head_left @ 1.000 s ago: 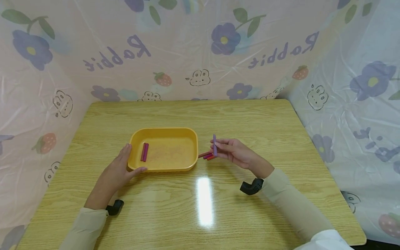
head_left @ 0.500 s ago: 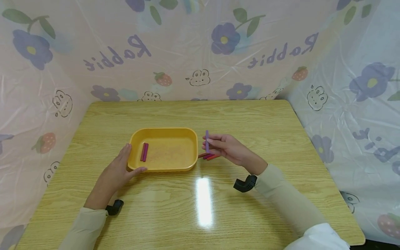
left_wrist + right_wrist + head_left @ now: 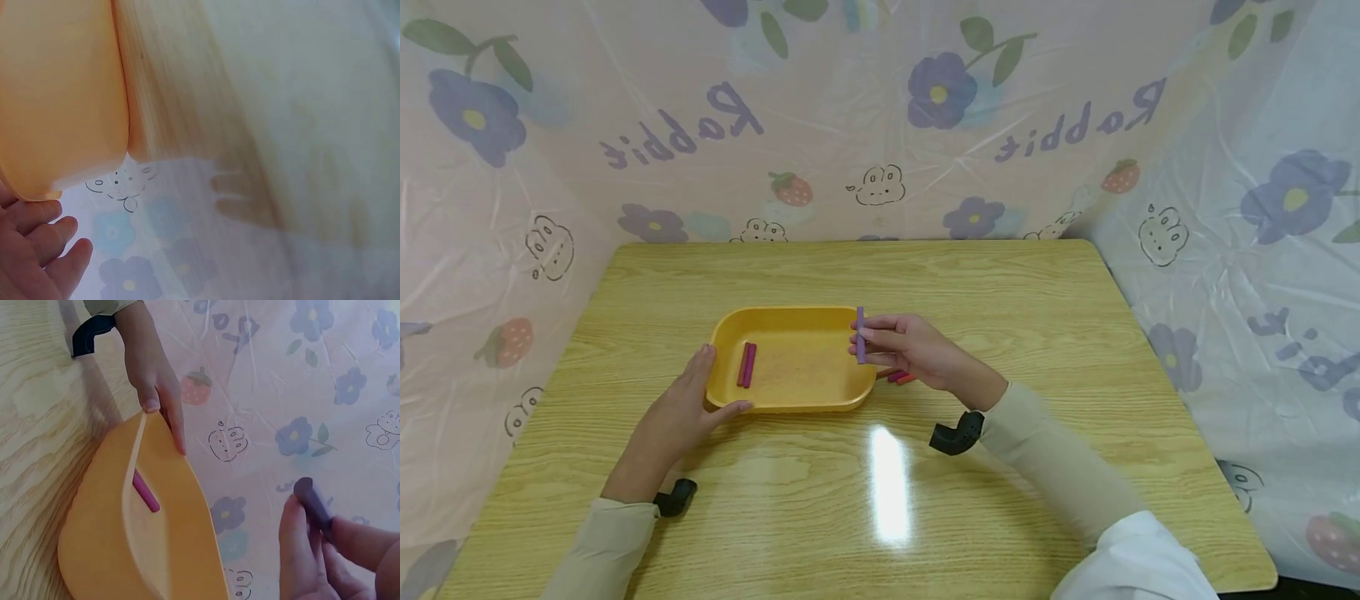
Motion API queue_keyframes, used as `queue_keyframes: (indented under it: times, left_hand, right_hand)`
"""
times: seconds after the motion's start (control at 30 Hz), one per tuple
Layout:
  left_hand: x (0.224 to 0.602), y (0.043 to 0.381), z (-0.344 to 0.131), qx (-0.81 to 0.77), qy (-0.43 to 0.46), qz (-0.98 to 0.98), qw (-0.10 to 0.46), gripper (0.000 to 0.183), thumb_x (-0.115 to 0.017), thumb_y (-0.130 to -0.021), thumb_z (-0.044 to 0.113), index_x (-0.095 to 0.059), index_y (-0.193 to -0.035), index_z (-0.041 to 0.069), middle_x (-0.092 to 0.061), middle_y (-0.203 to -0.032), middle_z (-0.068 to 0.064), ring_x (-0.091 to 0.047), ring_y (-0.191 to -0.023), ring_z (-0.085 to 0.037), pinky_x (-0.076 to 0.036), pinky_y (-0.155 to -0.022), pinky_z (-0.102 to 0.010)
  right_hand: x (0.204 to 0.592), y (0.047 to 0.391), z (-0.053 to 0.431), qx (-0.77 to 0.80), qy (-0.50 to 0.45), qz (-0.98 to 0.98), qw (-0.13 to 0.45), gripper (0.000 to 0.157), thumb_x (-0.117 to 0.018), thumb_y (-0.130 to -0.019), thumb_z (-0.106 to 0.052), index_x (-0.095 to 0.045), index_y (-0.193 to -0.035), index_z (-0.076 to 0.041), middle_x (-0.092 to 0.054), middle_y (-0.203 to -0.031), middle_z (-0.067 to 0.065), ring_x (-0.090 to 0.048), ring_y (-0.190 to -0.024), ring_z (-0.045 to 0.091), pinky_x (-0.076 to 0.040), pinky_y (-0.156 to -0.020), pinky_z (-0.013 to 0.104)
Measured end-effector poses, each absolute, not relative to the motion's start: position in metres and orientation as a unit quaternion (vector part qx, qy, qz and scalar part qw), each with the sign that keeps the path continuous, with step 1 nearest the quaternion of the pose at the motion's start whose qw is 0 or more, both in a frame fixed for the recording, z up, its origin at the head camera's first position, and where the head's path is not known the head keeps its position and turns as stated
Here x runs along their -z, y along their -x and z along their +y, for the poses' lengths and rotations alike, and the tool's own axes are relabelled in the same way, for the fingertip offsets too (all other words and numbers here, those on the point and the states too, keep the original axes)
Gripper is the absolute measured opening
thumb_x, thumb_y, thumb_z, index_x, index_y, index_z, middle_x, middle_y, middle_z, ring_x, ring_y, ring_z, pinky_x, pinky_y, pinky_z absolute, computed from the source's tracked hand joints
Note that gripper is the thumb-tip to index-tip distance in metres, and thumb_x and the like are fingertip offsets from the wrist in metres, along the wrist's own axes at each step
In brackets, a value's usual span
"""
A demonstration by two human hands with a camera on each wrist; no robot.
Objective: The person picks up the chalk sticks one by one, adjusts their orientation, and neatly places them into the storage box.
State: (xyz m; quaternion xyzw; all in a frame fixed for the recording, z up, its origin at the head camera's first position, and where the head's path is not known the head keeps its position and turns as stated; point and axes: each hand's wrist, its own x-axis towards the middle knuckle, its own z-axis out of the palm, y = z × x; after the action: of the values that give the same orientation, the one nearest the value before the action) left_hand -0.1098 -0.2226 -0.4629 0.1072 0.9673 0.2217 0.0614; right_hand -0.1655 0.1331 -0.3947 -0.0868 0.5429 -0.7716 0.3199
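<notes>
Two sticks (image 3: 747, 365) lie left inside the tray (image 3: 805, 367); other sticks (image 3: 901, 377), perhaps three, sit just right of it.

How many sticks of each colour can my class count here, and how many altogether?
Reddish-brown sticks: 2, one in the yellow tray, one on the table
Magenta sticks: 2, one in the tray, one on the table
Purple stick: 1, in the right hand
Red stick: 1, on the table
Total: 6 in view; the right hand partly hides those on the table.
</notes>
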Motion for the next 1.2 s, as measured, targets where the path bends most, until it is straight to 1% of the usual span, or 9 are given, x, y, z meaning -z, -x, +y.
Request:
queue_keyframes:
  times: [0.23, 0.4, 0.63, 0.77, 0.93, 1.07, 1.2]
  left_hand:
    - [0.463, 0.110, -0.223, -0.221, -0.108, 0.967, 0.060, 0.111, -0.054, -0.077, 0.069, 0.006, -0.149, 0.010, 0.000, -0.154, -0.015, -0.012, -0.137, -0.041, -0.022, -0.102, -0.061]
    - [0.462, 0.110, -0.223, -0.214, -0.108, 0.969, 0.056, 0.111, -0.054, -0.077, 0.070, 0.005, -0.149, 0.008, -0.002, -0.153, -0.018, -0.013, -0.136, -0.042, -0.023, -0.101, -0.062]
    - [0.462, 0.111, -0.222, -0.194, -0.118, 0.973, 0.045, 0.111, -0.053, -0.077, 0.070, 0.001, -0.149, 0.005, -0.004, -0.153, -0.018, -0.011, -0.138, -0.038, -0.023, -0.103, -0.060]
    - [0.462, 0.112, -0.222, -0.182, -0.128, 0.974, 0.037, 0.110, -0.052, -0.078, 0.070, -0.001, -0.149, 0.002, -0.005, -0.153, -0.020, -0.009, -0.139, -0.036, -0.022, -0.103, -0.059]
    - [0.462, 0.112, -0.221, -0.157, -0.136, 0.978, 0.027, 0.109, -0.051, -0.079, 0.070, -0.003, -0.148, 0.000, -0.008, -0.152, -0.022, -0.010, -0.139, -0.037, -0.018, -0.107, -0.055]
    - [0.461, 0.114, -0.220, -0.136, -0.149, 0.979, 0.008, 0.108, -0.050, -0.080, 0.069, -0.006, -0.147, -0.003, -0.012, -0.151, -0.025, -0.012, -0.138, -0.039, -0.013, -0.110, -0.053]
    - [0.461, 0.114, -0.221, -0.127, -0.154, 0.980, 0.000, 0.107, -0.049, -0.081, 0.069, -0.008, -0.147, -0.003, -0.014, -0.150, -0.026, -0.011, -0.138, -0.038, -0.014, -0.109, -0.054]
  right_hand:
    - [0.398, 0.169, 0.108, 0.772, 0.075, 0.535, 0.334, 0.034, -0.052, -0.095, -0.005, -0.050, -0.125, 0.009, -0.058, -0.115, 0.023, -0.062, -0.102, 0.026, -0.050, -0.086, 0.034]
    - [0.403, 0.172, 0.090, 0.770, 0.075, 0.531, 0.345, 0.034, -0.052, -0.094, -0.004, -0.050, -0.125, 0.010, -0.061, -0.111, 0.021, -0.062, -0.103, 0.028, -0.049, -0.087, 0.035]
    - [0.411, 0.177, 0.069, 0.758, 0.071, 0.539, 0.360, 0.033, -0.051, -0.095, -0.005, -0.051, -0.125, 0.009, -0.060, -0.113, 0.020, -0.058, -0.108, 0.033, -0.049, -0.087, 0.036]
    - [0.417, 0.181, 0.059, 0.754, 0.060, 0.544, 0.363, 0.033, -0.052, -0.094, -0.004, -0.052, -0.124, 0.010, -0.060, -0.111, 0.020, -0.060, -0.105, 0.032, -0.049, -0.087, 0.037]
    - [0.424, 0.186, 0.047, 0.749, 0.041, 0.552, 0.365, 0.034, -0.054, -0.093, -0.004, -0.052, -0.124, 0.012, -0.061, -0.109, 0.020, -0.063, -0.100, 0.029, -0.051, -0.083, 0.035]
    - [0.427, 0.189, 0.039, 0.734, 0.030, 0.568, 0.370, 0.033, -0.054, -0.094, -0.006, -0.054, -0.122, 0.010, -0.058, -0.116, 0.026, -0.063, -0.100, 0.029, -0.050, -0.086, 0.037]
    - [0.427, 0.192, 0.032, 0.715, 0.022, 0.584, 0.384, 0.033, -0.053, -0.094, -0.007, -0.055, -0.122, 0.010, -0.053, -0.122, 0.030, -0.062, -0.102, 0.030, -0.046, -0.090, 0.040]
